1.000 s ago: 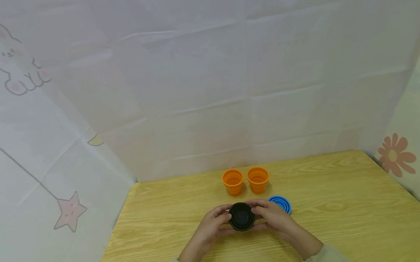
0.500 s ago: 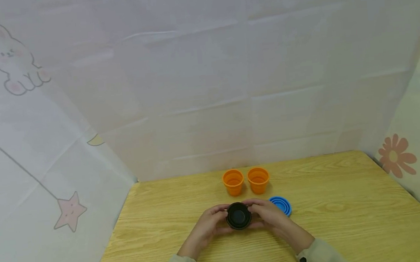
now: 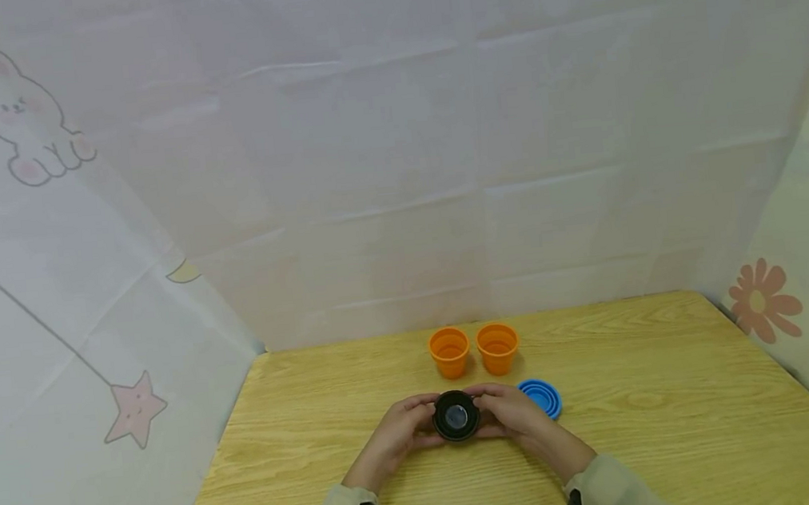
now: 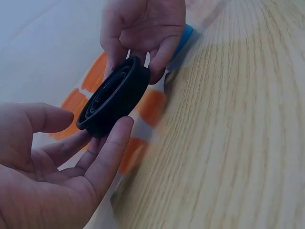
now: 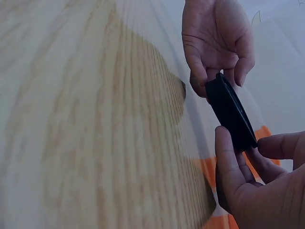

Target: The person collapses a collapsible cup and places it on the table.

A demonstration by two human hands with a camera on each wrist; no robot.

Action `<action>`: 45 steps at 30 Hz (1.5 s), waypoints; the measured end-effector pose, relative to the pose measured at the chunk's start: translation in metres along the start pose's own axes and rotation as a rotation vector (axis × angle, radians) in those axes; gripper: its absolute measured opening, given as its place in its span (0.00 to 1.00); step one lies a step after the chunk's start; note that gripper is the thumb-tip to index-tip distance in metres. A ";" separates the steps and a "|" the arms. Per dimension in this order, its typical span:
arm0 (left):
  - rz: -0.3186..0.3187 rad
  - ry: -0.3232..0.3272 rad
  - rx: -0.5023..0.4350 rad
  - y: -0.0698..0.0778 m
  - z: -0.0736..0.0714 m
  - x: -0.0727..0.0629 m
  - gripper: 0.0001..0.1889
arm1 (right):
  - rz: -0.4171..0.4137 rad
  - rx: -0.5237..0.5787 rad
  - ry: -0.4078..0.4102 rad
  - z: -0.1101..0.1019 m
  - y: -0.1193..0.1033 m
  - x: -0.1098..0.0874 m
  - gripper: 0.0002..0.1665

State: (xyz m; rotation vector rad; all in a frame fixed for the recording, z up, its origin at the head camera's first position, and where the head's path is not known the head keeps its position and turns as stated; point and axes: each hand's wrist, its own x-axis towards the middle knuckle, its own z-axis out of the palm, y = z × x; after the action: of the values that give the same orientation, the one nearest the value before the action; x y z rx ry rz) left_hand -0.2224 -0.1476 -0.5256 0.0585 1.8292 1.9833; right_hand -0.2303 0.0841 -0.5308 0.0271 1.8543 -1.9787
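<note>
Between my two hands is a black collapsible cup (image 3: pixel 456 416), folded down to a thick ring, with nested rings inside. My left hand (image 3: pixel 400 436) grips its left side, and in the left wrist view the cup's rim (image 4: pixel 107 98) is tilted. Opposite it, my right hand (image 3: pixel 522 417) holds the right side. In the right wrist view the black cup (image 5: pixel 231 113) shows edge-on, fingers under it and the thumb by the rim. A blue collapsible cup (image 3: pixel 541 398) lies flattened just beyond my right hand.
Two orange collapsible cups (image 3: pixel 449 353) stand side by side, expanded and upright, behind the hands. All rest on a wood-grain table (image 3: pixel 304 422). A pale printed cloth (image 3: pixel 382 166) hangs at the back and along both sides.
The black cup has shifted slightly left along with both hands. Its angle has changed, and its centre looks lighter now. The orange and blue cups stay put.
</note>
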 end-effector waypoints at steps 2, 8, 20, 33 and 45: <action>0.004 0.007 0.003 -0.001 -0.001 0.002 0.22 | 0.008 -0.003 0.009 0.000 0.000 0.001 0.23; 0.021 0.027 0.012 0.000 -0.001 0.005 0.21 | 0.023 -0.001 0.039 0.001 0.001 0.006 0.24; 0.001 0.038 0.106 0.006 -0.003 0.000 0.25 | 0.023 -0.011 0.040 0.003 -0.002 0.005 0.25; -0.029 0.012 0.103 0.005 -0.006 -0.001 0.32 | 0.025 -0.049 0.068 0.003 -0.004 0.002 0.26; 0.013 0.062 0.263 0.013 -0.001 -0.002 0.28 | -0.047 -0.168 0.053 -0.008 -0.013 -0.008 0.24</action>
State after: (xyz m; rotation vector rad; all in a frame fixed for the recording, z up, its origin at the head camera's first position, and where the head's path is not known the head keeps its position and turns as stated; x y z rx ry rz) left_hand -0.2246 -0.1497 -0.5126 0.0896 2.1246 1.7588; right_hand -0.2291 0.0944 -0.5173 -0.0139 2.0672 -1.8624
